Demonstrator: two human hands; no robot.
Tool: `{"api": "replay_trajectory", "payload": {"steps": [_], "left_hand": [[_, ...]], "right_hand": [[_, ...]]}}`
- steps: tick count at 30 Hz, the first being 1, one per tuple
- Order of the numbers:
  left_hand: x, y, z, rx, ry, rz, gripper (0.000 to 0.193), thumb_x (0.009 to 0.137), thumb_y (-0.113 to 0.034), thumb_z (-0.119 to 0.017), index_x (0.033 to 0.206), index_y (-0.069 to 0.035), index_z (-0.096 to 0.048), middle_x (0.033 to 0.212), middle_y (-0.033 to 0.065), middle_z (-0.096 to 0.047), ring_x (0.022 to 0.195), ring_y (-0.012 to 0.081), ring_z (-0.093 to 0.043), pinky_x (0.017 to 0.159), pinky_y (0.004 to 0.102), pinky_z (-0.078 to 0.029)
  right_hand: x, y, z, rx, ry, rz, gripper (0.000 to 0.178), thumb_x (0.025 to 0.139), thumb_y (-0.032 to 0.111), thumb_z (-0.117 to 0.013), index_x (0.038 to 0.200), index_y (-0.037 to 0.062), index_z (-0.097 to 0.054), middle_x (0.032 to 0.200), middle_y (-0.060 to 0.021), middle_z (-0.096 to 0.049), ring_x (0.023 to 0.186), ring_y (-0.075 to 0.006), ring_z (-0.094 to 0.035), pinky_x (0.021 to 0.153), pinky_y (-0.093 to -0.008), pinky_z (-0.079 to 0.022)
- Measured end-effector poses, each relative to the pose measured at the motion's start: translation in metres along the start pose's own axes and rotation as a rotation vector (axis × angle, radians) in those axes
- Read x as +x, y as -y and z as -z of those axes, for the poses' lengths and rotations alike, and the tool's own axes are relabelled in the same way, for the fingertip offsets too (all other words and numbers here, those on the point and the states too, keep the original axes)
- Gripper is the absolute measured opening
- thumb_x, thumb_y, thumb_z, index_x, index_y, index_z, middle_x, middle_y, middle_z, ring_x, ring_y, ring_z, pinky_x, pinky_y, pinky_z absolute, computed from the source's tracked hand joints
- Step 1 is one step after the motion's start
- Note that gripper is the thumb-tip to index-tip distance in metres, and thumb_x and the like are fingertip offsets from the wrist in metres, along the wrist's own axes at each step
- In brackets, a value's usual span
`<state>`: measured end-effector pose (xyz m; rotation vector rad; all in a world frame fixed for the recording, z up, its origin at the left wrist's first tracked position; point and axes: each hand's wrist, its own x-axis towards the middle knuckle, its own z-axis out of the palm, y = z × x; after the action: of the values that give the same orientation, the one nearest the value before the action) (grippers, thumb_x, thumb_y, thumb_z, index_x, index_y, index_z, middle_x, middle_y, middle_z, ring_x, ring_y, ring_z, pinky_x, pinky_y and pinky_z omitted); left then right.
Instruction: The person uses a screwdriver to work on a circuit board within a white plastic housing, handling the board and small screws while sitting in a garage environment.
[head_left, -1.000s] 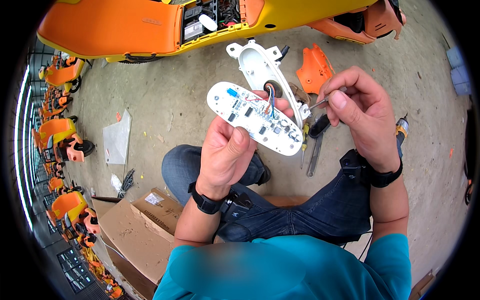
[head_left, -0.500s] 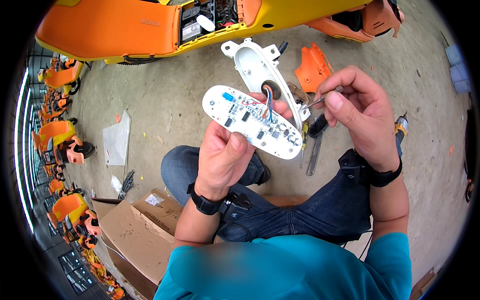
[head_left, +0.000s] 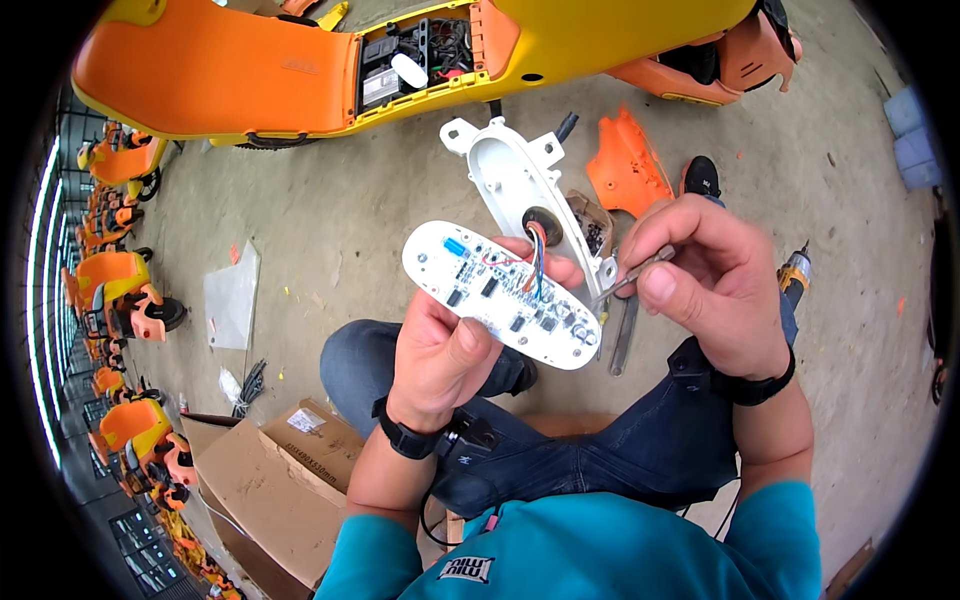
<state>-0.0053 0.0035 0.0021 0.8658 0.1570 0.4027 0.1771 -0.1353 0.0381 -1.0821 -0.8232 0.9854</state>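
Observation:
My left hand is closed on a long oval white circuit board, component side up, thumb on its near edge and fingers beneath. Coloured wires run from the board to a round dark opening in a white oval housing. This hollow shell stands tilted just beyond the board; how it is supported is hidden. Between thumb and fingers, my right hand pinches a slim metal screwdriver bit. The bit's tip points down-left at the board's right end; whether it touches is unclear.
A yellow and orange scooter with an open compartment stands ahead. An orange panel, a wrench and a power drill lie on the floor. A cardboard box is at my left, with more scooters beyond.
The board and housing sit lower in view. My right hand has brought the bit down and left, from beside the housing's end to the board's right end.

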Motion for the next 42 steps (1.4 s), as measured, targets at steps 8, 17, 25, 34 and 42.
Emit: {"api": "replay_trajectory", "payload": {"steps": [8, 17, 25, 34, 42], "left_hand": [[-0.001, -0.001, -0.001, -0.015, -0.021, 0.016, 0.069, 0.085, -0.033, -0.069, 0.133, 0.005, -0.037, 0.123, 0.0276, -0.054, 0.12, 0.0357, -0.052, 0.1, 0.0472, -0.043], [0.001, 0.0, -0.001, -0.037, 0.003, 0.007, 0.07, 0.083, -0.034, -0.07, 0.132, 0.005, -0.038, 0.122, 0.0276, -0.054, 0.118, 0.0356, -0.054, 0.098, 0.0473, -0.044], [0.001, 0.0, -0.002, 0.004, -0.009, 0.009, 0.069, 0.084, -0.034, -0.07, 0.131, 0.005, -0.038, 0.121, 0.0264, -0.055, 0.117, 0.0364, -0.054, 0.098, 0.0484, -0.044], [0.001, 0.0, -0.003, 0.003, -0.008, 0.023, 0.069, 0.085, -0.035, -0.069, 0.132, 0.005, -0.038, 0.121, 0.0256, -0.056, 0.116, 0.0355, -0.055, 0.098, 0.0479, -0.044], [0.001, 0.0, -0.003, 0.007, -0.013, 0.01, 0.069, 0.085, -0.036, -0.068, 0.133, 0.004, -0.039, 0.122, 0.024, -0.056, 0.117, 0.0347, -0.054, 0.099, 0.0472, -0.044]], "right_hand": [[-0.001, -0.001, -0.001, -0.157, 0.065, 0.038, 0.016, 0.087, 0.008, -0.065, 0.1, -0.0003, -0.061, 0.089, -0.0023, -0.059, 0.074, -0.0061, -0.054, 0.066, -0.0201, -0.044], [-0.001, -0.008, -0.005, -0.162, 0.025, 0.068, 0.015, 0.088, 0.011, -0.064, 0.098, 0.0005, -0.061, 0.087, -0.0015, -0.06, 0.073, -0.0061, -0.054, 0.062, -0.0198, -0.044], [-0.002, -0.008, -0.006, -0.145, 0.018, 0.053, 0.015, 0.09, 0.012, -0.064, 0.098, 0.0, -0.061, 0.088, -0.0015, -0.06, 0.074, -0.0052, -0.054, 0.063, -0.0192, -0.045], [0.0, -0.009, -0.005, -0.168, 0.041, 0.065, 0.015, 0.09, 0.012, -0.063, 0.097, -0.0007, -0.061, 0.087, -0.0018, -0.06, 0.074, -0.0051, -0.054, 0.063, -0.0194, -0.045], [-0.001, -0.009, -0.01, -0.087, 0.001, -0.009, 0.014, 0.091, 0.012, -0.063, 0.098, 0.0004, -0.059, 0.086, 0.0004, -0.057, 0.075, -0.0035, -0.049, 0.064, -0.0182, -0.042]]}}
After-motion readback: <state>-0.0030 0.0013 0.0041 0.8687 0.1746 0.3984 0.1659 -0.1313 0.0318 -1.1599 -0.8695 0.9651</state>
